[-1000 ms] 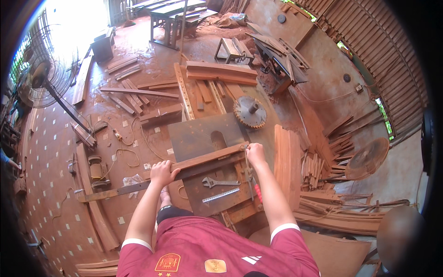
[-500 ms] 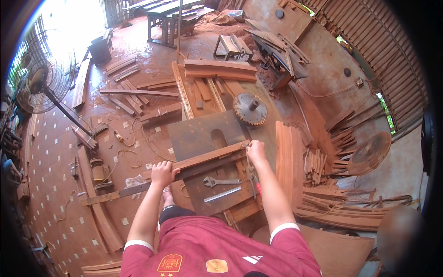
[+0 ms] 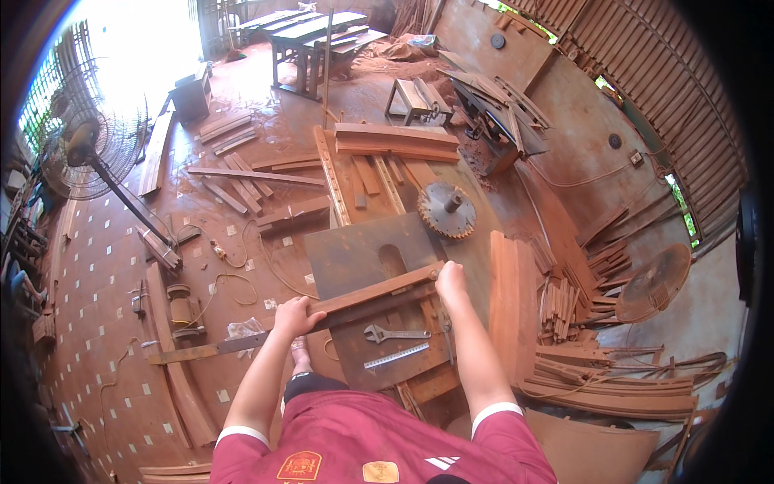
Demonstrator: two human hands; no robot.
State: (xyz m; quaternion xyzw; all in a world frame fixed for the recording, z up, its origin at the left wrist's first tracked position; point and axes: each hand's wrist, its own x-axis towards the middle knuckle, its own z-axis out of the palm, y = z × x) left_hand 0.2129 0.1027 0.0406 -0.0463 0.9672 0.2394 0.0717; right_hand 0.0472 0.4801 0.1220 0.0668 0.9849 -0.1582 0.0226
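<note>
I see a workshop with a reddish tiled floor (image 3: 105, 290), loose planks scattered over it. Big standing fan (image 3: 85, 145) at far left. Dark metal saw table (image 3: 363, 258) sits in the middle, just ahead of me. Stack of curved boards (image 3: 512, 306) stands on edge just right of the table. Circular saw blade (image 3: 446, 210) lies beyond the table's far right corner, on the bench top.

The wooden strip (image 3: 375, 292) lies across the saw table, slanting from lower left up to the right, just behind the table's slot. My left hand (image 3: 294, 316) is curled around its near, left end, fingers wrapped over the top. My right hand (image 3: 448, 278) is closed on the far, right end, thumb side toward the strip. Both arms stretched out.

Smaller stuff on the table nearer me: adjustable wrench (image 3: 395, 332) just below the strip, steel ruler (image 3: 397, 355) right under the wrench, both apart from my hands.
</note>
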